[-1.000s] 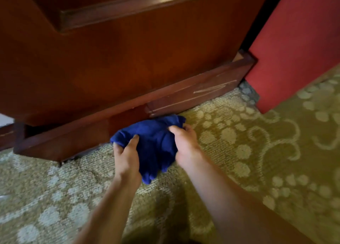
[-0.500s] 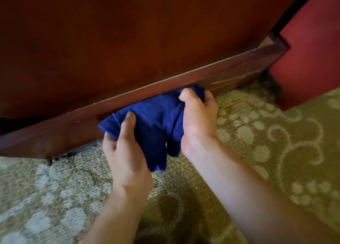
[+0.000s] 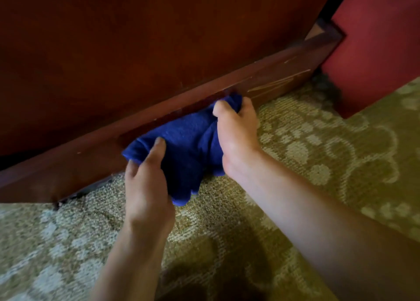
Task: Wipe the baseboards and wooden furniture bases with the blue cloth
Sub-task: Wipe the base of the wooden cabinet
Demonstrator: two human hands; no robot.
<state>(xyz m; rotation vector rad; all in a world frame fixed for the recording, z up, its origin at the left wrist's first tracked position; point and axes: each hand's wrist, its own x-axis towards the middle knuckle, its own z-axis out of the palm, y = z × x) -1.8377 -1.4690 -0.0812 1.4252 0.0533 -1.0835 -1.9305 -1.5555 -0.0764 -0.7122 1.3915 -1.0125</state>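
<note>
Right up against the dark wooden base (image 3: 268, 78) of a big piece of furniture sits the blue cloth (image 3: 188, 141), all bunched up. Its top edge touches the wood, and its bottom corner hangs down onto the carpet (image 3: 318, 164). Both hands hold the cloth. The left hand (image 3: 147, 187) grips the left end, with the thumb on top and the fingers curled under the fabric. The right hand (image 3: 236, 137) grips the right end, with the thumb pressed on top and the fingers wrapped round the far side, close to the wood. Pale scratch marks show on the base just to the right of the cloth. Above the base rises a tall reddish-brown wooden panel (image 3: 136, 50). The carpet is greenish-gold with pale round dots and swirls. A red wall (image 3: 381, 39) stands at the far right.
</note>
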